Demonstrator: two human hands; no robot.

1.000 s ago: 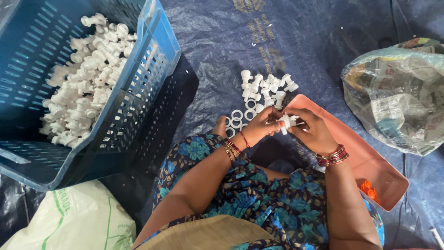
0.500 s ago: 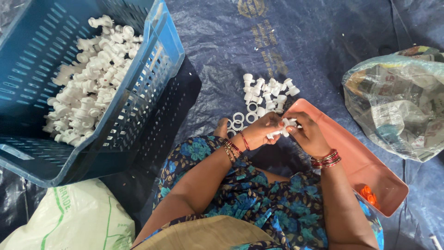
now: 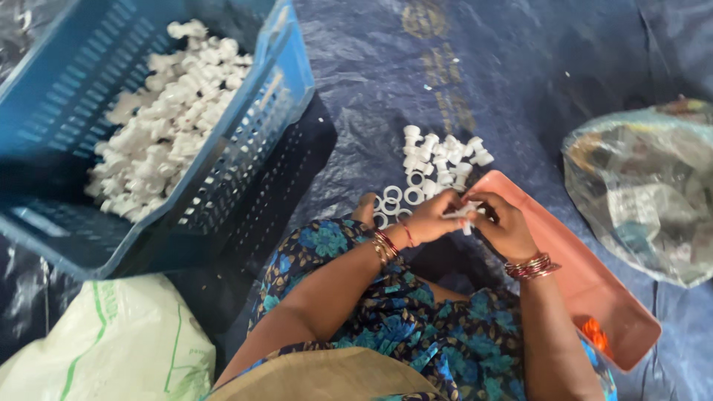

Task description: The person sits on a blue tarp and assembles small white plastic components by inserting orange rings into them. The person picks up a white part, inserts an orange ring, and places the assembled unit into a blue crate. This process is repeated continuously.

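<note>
A small white plastic fitting point(image 3: 464, 214) is pinched between the fingertips of both hands, the left hand point(image 3: 431, 217) closed on it from one side and the right hand point(image 3: 506, 226) closed on it from the other, so that each grip is clamped on the same piece. The fitting is held above the near end of a salmon-pink tray point(image 3: 594, 286), just over the person's lap, which is covered by a blue floral garment point(image 3: 416, 334). Bangles are worn on both wrists.

Just beyond the hands, a small heap of white fittings point(image 3: 442, 157) is laid on the dark blue tarpaulin point(image 3: 520, 67), with a few white rings point(image 3: 394, 200) scattered beside it, near the left hand. A few small orange pieces point(image 3: 594, 333) are seen at the near end of the tray, well apart from the hands.

Toward the far left corner of the tarpaulin, a blue slatted crate point(image 3: 245, 148) is tipped on its side and a large pile of white fittings point(image 3: 160, 111) is held inside it. A white sack with green print point(image 3: 111, 349) is placed at the near left corner. A clear plastic bag point(image 3: 646, 193) is set by the right edge; what it contains cannot be made out.
</note>
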